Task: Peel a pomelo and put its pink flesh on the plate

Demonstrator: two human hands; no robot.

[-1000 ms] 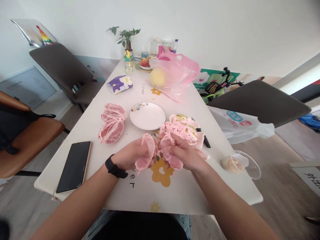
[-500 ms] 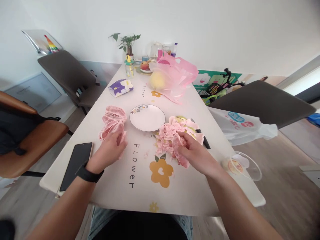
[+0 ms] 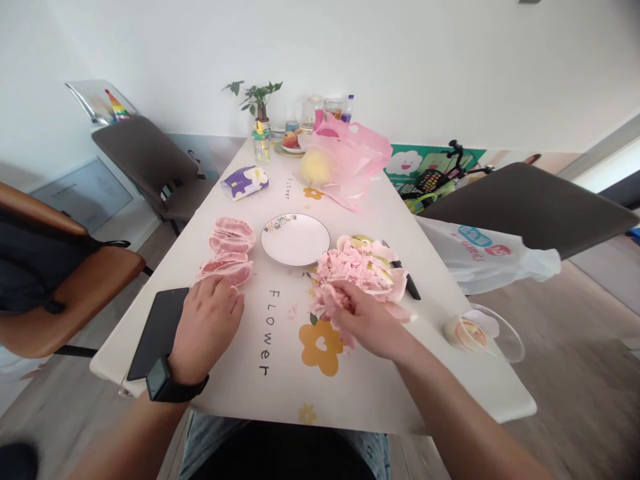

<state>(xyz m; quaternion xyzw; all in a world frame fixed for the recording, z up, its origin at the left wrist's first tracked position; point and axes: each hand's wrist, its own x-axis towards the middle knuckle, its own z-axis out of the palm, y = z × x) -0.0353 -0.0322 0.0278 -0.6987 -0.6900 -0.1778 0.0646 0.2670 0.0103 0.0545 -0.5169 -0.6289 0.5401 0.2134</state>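
Two clusters of pale-pink, membrane-covered citrus segments are set near the left edge of the tabletop [image 3: 285,393], one nearer the far edge, the upper cluster [image 3: 232,236], and one nearer the near edge, the lower cluster [image 3: 227,268]; the long axis of each is laid roughly from left edge to right edge. One limp pink citrus piece [image 3: 339,319] is held in the right hand [image 3: 367,321], pinched between thumb and fingers, its long axis slanted, with the lower end pointed toward the near edge and the right. It is held by the near side of one heap of shredded pink membrane and peel [image 3: 353,267], closer to the right edge. The left hand [image 3: 209,323] is turned palm down, with bent fingers directed toward the far edge and laid at the lower cluster; whether anything is gripped beneath cannot be told. One round white plate with a dark rim [image 3: 295,241] is placed between the clusters and the heap, toward the far edge. One black knife handle [image 3: 413,288] is seen beside the heap, and one black phone [image 3: 156,333] is partly covered by the left hand near the near-left corner.
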